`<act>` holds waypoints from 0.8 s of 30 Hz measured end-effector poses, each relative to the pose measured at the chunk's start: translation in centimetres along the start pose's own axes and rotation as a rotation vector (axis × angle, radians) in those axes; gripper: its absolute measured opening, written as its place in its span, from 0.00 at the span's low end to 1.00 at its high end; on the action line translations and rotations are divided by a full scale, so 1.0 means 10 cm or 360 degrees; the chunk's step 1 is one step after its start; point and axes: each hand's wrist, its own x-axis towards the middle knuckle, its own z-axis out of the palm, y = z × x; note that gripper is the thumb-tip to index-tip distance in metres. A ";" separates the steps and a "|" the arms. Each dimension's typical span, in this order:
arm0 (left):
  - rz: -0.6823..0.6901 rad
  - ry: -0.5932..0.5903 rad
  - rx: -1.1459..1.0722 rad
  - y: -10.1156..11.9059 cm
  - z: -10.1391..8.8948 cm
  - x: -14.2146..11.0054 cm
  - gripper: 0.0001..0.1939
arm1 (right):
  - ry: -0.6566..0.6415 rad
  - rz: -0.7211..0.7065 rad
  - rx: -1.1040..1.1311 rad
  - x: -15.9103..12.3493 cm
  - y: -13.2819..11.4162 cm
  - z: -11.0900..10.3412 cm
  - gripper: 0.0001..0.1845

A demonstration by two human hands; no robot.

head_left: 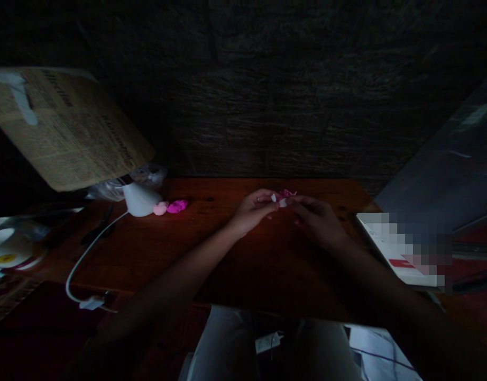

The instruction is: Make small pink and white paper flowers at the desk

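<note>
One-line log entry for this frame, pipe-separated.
left hand: pinching small white piece | right hand: fingers at same piece | lamp: beside pink lumps

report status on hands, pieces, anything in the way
Left hand at small white bits. Right hand meeting it there, grips too dark to confirm. Pink piece just beyond. Lamp off left.
</note>
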 end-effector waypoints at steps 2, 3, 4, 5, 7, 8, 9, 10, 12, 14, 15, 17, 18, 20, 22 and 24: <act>-0.0007 0.0000 0.0013 0.00 0.00 0.00 0.18 | 0.0013 0.0009 -0.0058 0.00 -0.01 0.00 0.21; -0.0010 0.0000 0.0016 0.00 0.00 0.00 0.18 | 0.0010 0.0006 -0.0083 0.00 0.00 -0.01 0.22; -0.0011 0.0003 0.0016 0.00 0.00 0.00 0.18 | 0.0003 -0.0001 -0.0103 0.00 0.01 -0.02 0.23; -0.0009 0.0010 0.0012 0.00 0.00 0.00 0.18 | -0.0005 -0.0010 -0.0120 0.00 0.02 -0.02 0.24; -0.0006 0.0017 0.0000 0.00 0.01 -0.01 0.18 | -0.0023 -0.0024 -0.0144 0.01 0.04 -0.03 0.24; -0.0007 0.0015 -0.0009 0.00 0.01 -0.01 0.17 | -0.0027 -0.0032 -0.0149 0.01 0.06 -0.04 0.25; -0.0010 0.0012 -0.0022 0.00 0.01 -0.01 0.17 | -0.0027 -0.0037 -0.0155 0.01 0.06 -0.04 0.25; -0.0016 0.0012 -0.0037 0.01 0.02 -0.01 0.17 | -0.0023 -0.0040 -0.0162 0.01 0.07 -0.04 0.25; -0.0034 0.0022 -0.0070 0.01 0.02 -0.01 0.17 | -0.0013 -0.0040 -0.0179 0.01 0.07 -0.04 0.25; -0.0057 0.0035 -0.0099 0.00 0.03 -0.01 0.18 | -0.0012 -0.0033 -0.0199 0.01 0.06 -0.04 0.25; -0.0067 0.0036 -0.0112 0.00 0.03 -0.01 0.18 | -0.0017 -0.0033 -0.0205 0.01 0.06 -0.03 0.26; -0.0073 0.0030 -0.0138 -0.01 0.03 0.00 0.19 | -0.0016 -0.0044 -0.0204 0.02 0.05 -0.03 0.26; -0.0069 0.0027 -0.0148 -0.02 0.03 0.00 0.20 | -0.0014 -0.0049 -0.0202 0.02 0.05 -0.03 0.26; -0.0052 0.0028 -0.0159 -0.03 0.04 0.00 0.20 | -0.0007 -0.0057 -0.0201 0.02 0.05 -0.03 0.26; -0.0040 0.0035 -0.0159 -0.04 0.05 0.00 0.20 | 0.0000 -0.0066 -0.0205 0.02 0.05 -0.02 0.26; -0.0032 0.0047 -0.0154 -0.05 0.06 -0.01 0.20 | 0.0001 -0.0079 -0.0219 0.01 0.06 -0.02 0.26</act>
